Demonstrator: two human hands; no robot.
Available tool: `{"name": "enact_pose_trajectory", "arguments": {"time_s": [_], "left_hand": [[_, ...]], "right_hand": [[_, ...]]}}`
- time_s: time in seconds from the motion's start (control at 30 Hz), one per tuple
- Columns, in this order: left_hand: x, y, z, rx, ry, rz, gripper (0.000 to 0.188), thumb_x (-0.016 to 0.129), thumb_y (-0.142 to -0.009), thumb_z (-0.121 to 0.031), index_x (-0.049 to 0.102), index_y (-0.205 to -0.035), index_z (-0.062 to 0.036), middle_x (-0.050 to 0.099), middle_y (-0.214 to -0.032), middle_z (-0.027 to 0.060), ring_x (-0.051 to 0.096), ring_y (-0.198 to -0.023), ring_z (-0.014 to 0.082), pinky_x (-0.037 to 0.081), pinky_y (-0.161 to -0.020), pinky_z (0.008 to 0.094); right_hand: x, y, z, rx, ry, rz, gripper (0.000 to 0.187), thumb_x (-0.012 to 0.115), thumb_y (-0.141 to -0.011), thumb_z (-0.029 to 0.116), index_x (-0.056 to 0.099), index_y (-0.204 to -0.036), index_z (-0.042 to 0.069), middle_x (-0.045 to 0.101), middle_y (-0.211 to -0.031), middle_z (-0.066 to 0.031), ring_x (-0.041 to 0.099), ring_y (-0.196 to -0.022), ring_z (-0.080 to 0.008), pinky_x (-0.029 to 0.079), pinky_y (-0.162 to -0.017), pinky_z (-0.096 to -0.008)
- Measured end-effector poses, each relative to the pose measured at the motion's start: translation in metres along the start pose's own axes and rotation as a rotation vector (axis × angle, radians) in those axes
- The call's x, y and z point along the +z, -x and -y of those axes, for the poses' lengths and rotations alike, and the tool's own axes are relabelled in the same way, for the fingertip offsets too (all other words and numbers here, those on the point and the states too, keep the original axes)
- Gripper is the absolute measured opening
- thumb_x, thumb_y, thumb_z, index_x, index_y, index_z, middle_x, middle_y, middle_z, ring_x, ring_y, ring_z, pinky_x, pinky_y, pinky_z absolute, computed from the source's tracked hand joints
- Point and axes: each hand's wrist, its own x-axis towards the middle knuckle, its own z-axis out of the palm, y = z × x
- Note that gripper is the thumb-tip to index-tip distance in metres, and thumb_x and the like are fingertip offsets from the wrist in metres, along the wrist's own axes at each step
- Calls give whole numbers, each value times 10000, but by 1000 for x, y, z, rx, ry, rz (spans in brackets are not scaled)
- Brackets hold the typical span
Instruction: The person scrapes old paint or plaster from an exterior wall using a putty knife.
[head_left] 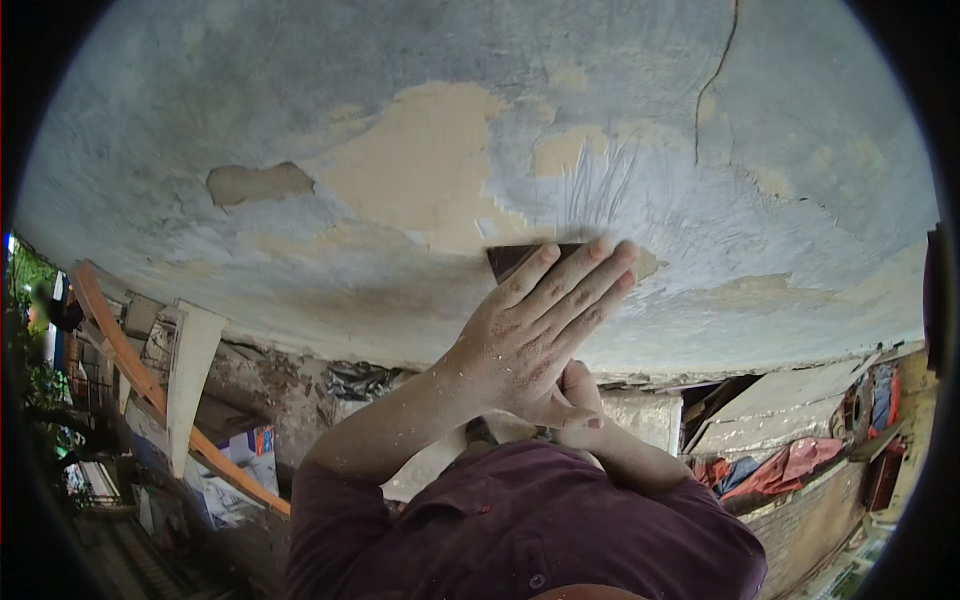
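Note:
A wall [420,160] with flaking blue-grey paint and bare cream patches stands in front of me. My left hand [530,330] has its fingers stretched out flat, pressing over a dark flat scraper blade [508,260] that lies against the wall. Below it, my right hand [582,390] is closed, seemingly around the scraper's handle; the left hand hides most of that grip. Thin curled strips of loosened coating [597,190] stand just above the blade. White dust and flecks cover my left hand and forearm.
A long orange-brown wooden bar [130,350] slants at the left, beside a pale upright board [194,375]. Black plastic [362,380] lies near the wall's foot. Red and blue cloths [785,468] lie on a ledge at the right. A long crack [700,110] runs down the wall.

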Motion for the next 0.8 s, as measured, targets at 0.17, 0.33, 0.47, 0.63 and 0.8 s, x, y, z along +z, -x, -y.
{"name": "enact_pose_trajectory", "arguments": {"time_s": [0.17,0.33,0.47,0.63,0.8], "left_hand": [[-35,-28,22,56,-38,-278,1018,4,-736,-769,164,-1383,1,79,-1474,131,66,-1365,257,-40,-1102,412],[-23,1,9,-24,-5,2,1044,-10,-715,-780,205,-1377,-1,103,-1466,146,101,-1359,271,4,-1112,432],[-45,-1,18,74,-104,142,1067,77,-729,-796,267,-1343,55,183,-1427,236,123,-1345,363,0,-1085,485],[-51,-7,15,90,-27,131,1041,74,-740,-785,251,-1358,34,175,-1429,235,113,-1346,364,4,-1090,472],[-51,-25,18,133,-39,86,1042,52,-735,-786,210,-1375,21,118,-1443,234,81,-1350,363,5,-1087,484]], "right_hand": [[2,-33,29,-189,181,66,377,623,-745,301,510,-911,-19,556,-671,-85,512,-590,-127,428,-542,-306],[8,-10,28,100,138,172,350,584,-791,236,493,-985,-41,604,-788,-105,572,-725,-154,458,-638,-307],[27,-7,34,310,25,112,329,539,-826,163,473,-1069,-47,608,-921,-118,569,-865,-142,451,-758,-284],[22,-3,41,212,-65,152,329,536,-831,150,471,-1080,-56,606,-949,-122,569,-896,-150,449,-775,-277],[14,0,51,201,181,210,265,521,-838,140,499,-1007,-62,616,-785,-149,596,-736,-161,469,-652,-299]]}}
